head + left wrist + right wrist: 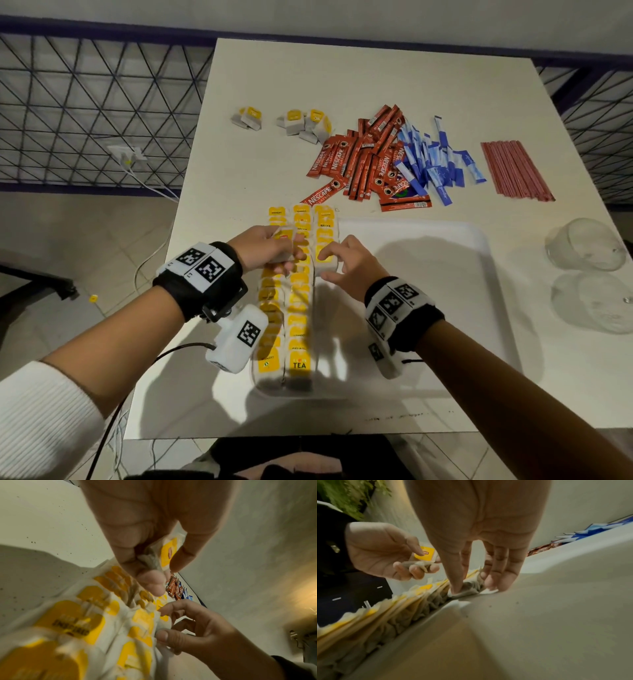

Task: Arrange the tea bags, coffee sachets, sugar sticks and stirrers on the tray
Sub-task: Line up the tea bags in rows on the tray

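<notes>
A white tray (428, 291) lies on the table, with three rows of yellow-tagged tea bags (299, 308) along its left side. My left hand (287, 248) hovers over the rows and grips a loose tea bag (169, 550) between thumb and fingers. My right hand (322, 266) pinches the nearest tea bag of the short right-hand row (467, 589) between thumb and fingers, down on the tray floor. Beyond the tray lie loose tea bags (301, 123), red coffee sachets (363, 157), blue sugar sticks (435, 161) and red stirrers (517, 171).
Two clear glass cups (582, 245) stand at the table's right edge beside the tray. A wire fence and a white cable lie off the table's left side. The tray's middle and right parts are bare.
</notes>
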A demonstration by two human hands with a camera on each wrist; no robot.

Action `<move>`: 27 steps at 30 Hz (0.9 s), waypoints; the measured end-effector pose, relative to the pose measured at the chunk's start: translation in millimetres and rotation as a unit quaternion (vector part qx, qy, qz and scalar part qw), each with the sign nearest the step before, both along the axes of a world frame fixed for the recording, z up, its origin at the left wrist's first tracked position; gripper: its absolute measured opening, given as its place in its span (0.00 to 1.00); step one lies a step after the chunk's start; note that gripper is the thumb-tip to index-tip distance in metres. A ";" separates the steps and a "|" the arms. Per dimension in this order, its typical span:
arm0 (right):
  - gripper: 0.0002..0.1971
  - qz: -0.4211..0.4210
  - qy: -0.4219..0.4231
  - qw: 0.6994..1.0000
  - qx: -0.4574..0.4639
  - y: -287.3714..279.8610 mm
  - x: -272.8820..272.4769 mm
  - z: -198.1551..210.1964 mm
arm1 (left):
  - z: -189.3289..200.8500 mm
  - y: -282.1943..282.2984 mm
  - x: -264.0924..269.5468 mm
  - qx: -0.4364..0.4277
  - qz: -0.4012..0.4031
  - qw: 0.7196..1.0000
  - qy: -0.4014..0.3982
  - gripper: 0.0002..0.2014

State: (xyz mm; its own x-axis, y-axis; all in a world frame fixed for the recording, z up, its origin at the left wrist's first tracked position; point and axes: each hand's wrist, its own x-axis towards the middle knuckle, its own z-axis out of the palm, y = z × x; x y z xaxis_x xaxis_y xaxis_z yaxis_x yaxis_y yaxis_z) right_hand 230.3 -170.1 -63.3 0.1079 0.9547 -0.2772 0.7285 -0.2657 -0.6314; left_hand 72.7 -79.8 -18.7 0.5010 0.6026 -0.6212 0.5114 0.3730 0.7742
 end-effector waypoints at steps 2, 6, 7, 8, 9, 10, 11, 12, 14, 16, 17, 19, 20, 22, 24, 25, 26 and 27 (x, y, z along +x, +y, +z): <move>0.13 -0.003 0.009 1.000 -0.019 1.8 0.5 2.3 | -2.2 -0.1 -0.4 -0.014 0.011 1.000 -0.006 0.10; 0.13 -0.008 0.032 0.999 -0.041 1.7 2.2 4.9 | -4.1 -3.1 -2.2 -0.033 0.028 0.999 -0.024 0.11; 0.13 -0.014 0.039 0.999 -0.036 0.9 2.9 5.0 | -3.0 -4.5 -2.7 -0.035 0.027 0.998 -0.034 0.10; 0.12 -0.023 0.043 0.999 -0.023 -0.1 3.8 5.6 | -2.4 -5.7 -3.0 -0.034 0.029 0.998 -0.044 0.09; 0.12 -0.035 0.044 0.998 -0.004 -1.0 4.7 6.2 | -1.8 -6.4 -3.1 -0.031 0.029 0.998 -0.049 0.07; 0.11 -0.047 0.047 0.998 0.020 -1.8 5.5 7.9 | -1.4 -6.6 -3.3 -0.024 0.027 0.998 -0.049 0.04; 0.10 -0.061 0.053 0.996 0.044 -2.6 6.3 10.3 | -1.3 -6.6 -3.2 -0.014 0.021 0.999 -0.042 0.02; 0.09 -0.074 0.067 0.993 0.063 -3.0 7.0 14.1 | -1.1 -6.5 -2.9 -0.003 0.017 0.999 -0.031 0.03; 0.08 -0.092 0.113 0.986 0.081 -3.2 7.6 22.6 | -1.0 -7.0 -0.4 0.021 0.017 1.000 -0.011 0.14; 0.06 -0.108 0.185 0.974 0.070 -2.9 7.2 30.8 | 1.6 -10.2 3.5 0.034 0.017 0.999 -0.006 0.20; 0.06 -0.118 0.218 0.967 0.056 -2.2 6.5 34.0 | 3.6 -12.9 5.8 0.037 0.014 0.999 -0.008 0.21; 0.05 -0.128 0.240 0.962 0.030 -1.3 5.2 38.0 | 4.5 -17.9 10.3 0.042 0.009 0.999 -0.014 0.22; 0.05 -0.127 0.232 0.964 0.024 -1.0 5.1 38.6 | 3.9 -20.3 12.2 0.043 0.003 0.999 -0.012 0.22; 0.05 -0.128 0.218 0.967 0.022 -2.1 5.8 39.6 | 0.6 -24.2 15.4 0.055 -0.016 0.998 -0.003 0.20; 0.07 -0.137 0.220 0.966 0.016 -5.5 7.4 40.1 | -1.0 -26.8 16.8 0.098 -0.057 0.993 0.015 0.17; 0.06 -0.139 0.224 0.965 0.007 -7.6 8.4 40.1 | -0.7 -27.7 16.8 0.121 -0.077 0.989 0.024 0.16; 0.05 -0.137 0.228 0.964 -0.002 -10.4 9.1 40.3 | -0.7 -28.0 16.6 0.135 -0.090 0.986 0.029 0.15; 0.05 -0.131 0.230 0.964 -0.011 -13.2 9.7 39.9 | -1.4 -28.4 15.8 0.142 -0.097 0.985 0.030 0.16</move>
